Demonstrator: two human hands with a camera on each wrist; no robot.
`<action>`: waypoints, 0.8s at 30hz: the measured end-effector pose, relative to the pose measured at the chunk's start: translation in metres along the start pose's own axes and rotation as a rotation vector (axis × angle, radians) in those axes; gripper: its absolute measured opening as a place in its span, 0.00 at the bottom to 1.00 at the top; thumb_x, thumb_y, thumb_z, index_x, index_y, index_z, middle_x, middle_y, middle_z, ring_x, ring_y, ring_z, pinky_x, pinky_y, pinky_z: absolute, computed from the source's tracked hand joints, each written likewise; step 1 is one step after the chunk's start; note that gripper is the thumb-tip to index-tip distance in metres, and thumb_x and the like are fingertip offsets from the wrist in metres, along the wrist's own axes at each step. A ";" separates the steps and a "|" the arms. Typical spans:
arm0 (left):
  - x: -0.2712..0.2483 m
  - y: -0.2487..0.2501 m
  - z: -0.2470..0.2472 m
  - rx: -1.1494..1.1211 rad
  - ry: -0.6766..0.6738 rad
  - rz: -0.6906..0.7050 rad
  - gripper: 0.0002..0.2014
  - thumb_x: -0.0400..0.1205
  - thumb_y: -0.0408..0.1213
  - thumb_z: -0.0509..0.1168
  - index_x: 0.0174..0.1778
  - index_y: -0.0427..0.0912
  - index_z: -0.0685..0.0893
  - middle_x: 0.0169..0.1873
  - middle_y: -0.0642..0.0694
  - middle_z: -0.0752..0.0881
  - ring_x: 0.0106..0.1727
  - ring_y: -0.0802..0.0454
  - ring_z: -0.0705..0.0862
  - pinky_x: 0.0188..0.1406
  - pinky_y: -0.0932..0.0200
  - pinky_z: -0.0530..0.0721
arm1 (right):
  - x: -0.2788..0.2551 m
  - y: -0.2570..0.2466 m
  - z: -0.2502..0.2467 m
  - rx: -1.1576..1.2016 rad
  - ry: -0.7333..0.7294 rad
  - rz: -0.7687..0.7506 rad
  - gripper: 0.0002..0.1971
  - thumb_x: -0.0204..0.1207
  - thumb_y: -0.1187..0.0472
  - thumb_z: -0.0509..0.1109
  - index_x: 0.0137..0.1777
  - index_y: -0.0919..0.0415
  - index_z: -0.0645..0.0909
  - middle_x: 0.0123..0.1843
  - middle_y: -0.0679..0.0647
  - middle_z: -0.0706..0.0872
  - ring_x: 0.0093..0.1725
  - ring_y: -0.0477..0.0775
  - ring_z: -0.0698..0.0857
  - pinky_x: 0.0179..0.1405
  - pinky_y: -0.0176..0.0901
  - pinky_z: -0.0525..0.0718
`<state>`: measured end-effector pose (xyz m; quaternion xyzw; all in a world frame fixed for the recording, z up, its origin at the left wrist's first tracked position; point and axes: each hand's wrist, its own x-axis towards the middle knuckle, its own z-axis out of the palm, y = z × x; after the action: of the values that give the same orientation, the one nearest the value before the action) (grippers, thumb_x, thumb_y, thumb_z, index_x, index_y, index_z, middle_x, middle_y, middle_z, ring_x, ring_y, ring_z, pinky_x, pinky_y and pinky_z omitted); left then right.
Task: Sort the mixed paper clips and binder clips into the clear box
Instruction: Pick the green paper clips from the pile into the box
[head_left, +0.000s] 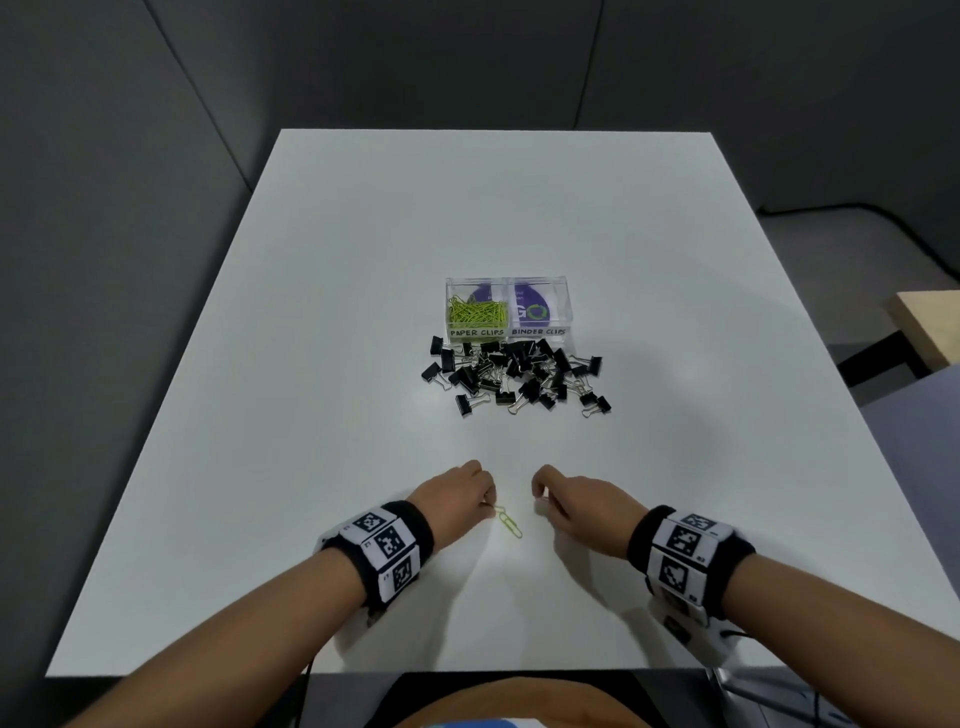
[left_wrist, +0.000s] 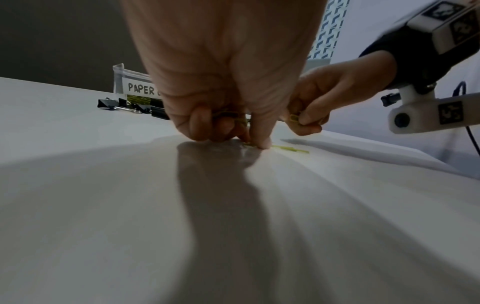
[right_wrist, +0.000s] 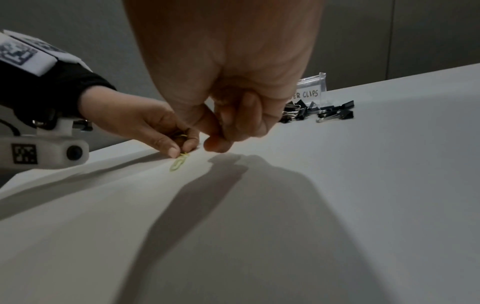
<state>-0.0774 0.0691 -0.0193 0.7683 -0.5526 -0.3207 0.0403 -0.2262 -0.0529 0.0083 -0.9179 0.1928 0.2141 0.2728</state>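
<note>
The clear box stands mid-table. Its compartment labelled PAPER CLIPS holds green paper clips; the one labelled BINDER CLIPS shows no clips. A pile of black binder clips lies just in front of it. Near the table's front, my left hand has curled fingers that pinch the end of a green paper clip lying on the table, with more green wire tucked in the fingers. Beside it, my right hand hovers just off the table and pinches a small green paper clip.
The white table has bare surface all round the pile and hands. Grey partition walls stand behind and to the left. A wooden desk corner shows at the far right. Both wrists wear black bands with marker blocks.
</note>
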 end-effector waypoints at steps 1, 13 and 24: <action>0.000 0.000 0.000 -0.003 -0.004 -0.002 0.12 0.84 0.40 0.60 0.59 0.38 0.79 0.60 0.44 0.77 0.59 0.47 0.79 0.53 0.61 0.73 | 0.001 -0.003 0.001 -0.007 -0.008 0.004 0.08 0.84 0.58 0.52 0.58 0.58 0.68 0.38 0.53 0.79 0.38 0.55 0.73 0.37 0.43 0.67; 0.000 -0.002 -0.006 0.016 -0.068 0.033 0.11 0.84 0.40 0.60 0.55 0.37 0.78 0.58 0.42 0.78 0.56 0.44 0.80 0.49 0.60 0.72 | 0.021 -0.030 0.014 -0.160 -0.088 -0.014 0.13 0.80 0.56 0.60 0.58 0.63 0.76 0.56 0.60 0.85 0.54 0.62 0.83 0.49 0.48 0.77; 0.030 -0.026 -0.084 -0.002 -0.069 0.035 0.15 0.87 0.33 0.52 0.63 0.39 0.81 0.64 0.42 0.81 0.64 0.47 0.80 0.66 0.57 0.74 | 0.062 -0.003 -0.078 -0.165 -0.079 -0.059 0.05 0.78 0.61 0.59 0.41 0.58 0.68 0.34 0.50 0.75 0.37 0.55 0.74 0.33 0.41 0.68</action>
<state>-0.0049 0.0281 0.0228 0.7470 -0.5666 -0.3466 0.0273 -0.1513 -0.1107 0.0377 -0.9334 0.1365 0.2572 0.2096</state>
